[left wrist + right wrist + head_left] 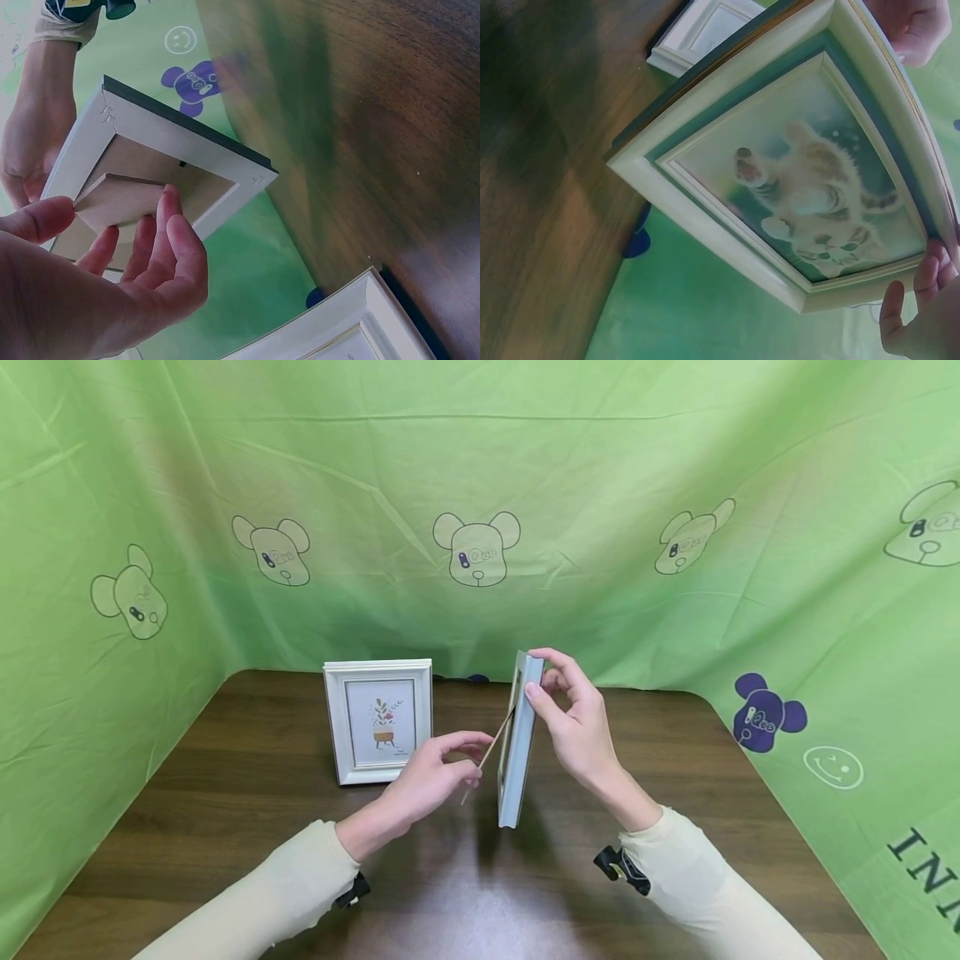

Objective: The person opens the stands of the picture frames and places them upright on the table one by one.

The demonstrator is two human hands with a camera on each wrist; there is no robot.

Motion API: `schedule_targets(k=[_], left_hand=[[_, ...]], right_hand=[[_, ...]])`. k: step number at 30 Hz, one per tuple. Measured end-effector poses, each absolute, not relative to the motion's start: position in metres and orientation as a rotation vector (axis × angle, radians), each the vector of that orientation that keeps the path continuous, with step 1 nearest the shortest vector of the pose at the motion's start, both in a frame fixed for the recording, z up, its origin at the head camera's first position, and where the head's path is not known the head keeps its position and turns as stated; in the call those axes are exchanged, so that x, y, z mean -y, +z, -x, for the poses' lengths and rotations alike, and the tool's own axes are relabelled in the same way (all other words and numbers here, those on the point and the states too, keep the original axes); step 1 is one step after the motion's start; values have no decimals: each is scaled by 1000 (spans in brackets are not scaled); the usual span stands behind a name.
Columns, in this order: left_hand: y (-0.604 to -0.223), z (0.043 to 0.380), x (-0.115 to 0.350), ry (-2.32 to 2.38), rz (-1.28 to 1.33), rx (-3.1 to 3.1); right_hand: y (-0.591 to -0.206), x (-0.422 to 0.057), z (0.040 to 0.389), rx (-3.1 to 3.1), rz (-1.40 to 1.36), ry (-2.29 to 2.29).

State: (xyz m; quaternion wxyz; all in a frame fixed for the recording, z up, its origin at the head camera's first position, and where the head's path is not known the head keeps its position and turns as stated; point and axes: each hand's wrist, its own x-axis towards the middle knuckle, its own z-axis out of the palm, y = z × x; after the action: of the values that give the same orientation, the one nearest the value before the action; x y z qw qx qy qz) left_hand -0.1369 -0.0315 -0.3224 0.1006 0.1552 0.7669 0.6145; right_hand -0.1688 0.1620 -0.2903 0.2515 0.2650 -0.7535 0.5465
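A picture frame [522, 752] stands edge-on between the hands, its pale blue side facing me. My right hand [581, 722] grips it near the top, with the thumb on the near edge and fingers over the top. My left hand [431, 772] pinches the brown stand flap [124, 201] at the frame's back, and the flap is swung out at an angle. In the left wrist view, the frame's back has a white border around a brown backing board [202, 180]. A kitten picture [810, 195] fills the frame's front in the right wrist view.
A second white frame [335, 718] with a potted-plant print [384, 727] stands upright on the dark wooden table [247, 760], left of the held one. Green cloth [375, 460] with cartoon heads hangs behind and along both sides.
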Motion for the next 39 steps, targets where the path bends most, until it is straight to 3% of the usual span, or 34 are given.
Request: schedule_targets(k=[26,39], left_hand=[[-322,141,35,1834,-439,-2258],[-359,165,38,1839,-438,-2335]], right_hand=[[-290,-163,169,2058,-761,1467],[-289,-164,169,2075,-764,1449]])
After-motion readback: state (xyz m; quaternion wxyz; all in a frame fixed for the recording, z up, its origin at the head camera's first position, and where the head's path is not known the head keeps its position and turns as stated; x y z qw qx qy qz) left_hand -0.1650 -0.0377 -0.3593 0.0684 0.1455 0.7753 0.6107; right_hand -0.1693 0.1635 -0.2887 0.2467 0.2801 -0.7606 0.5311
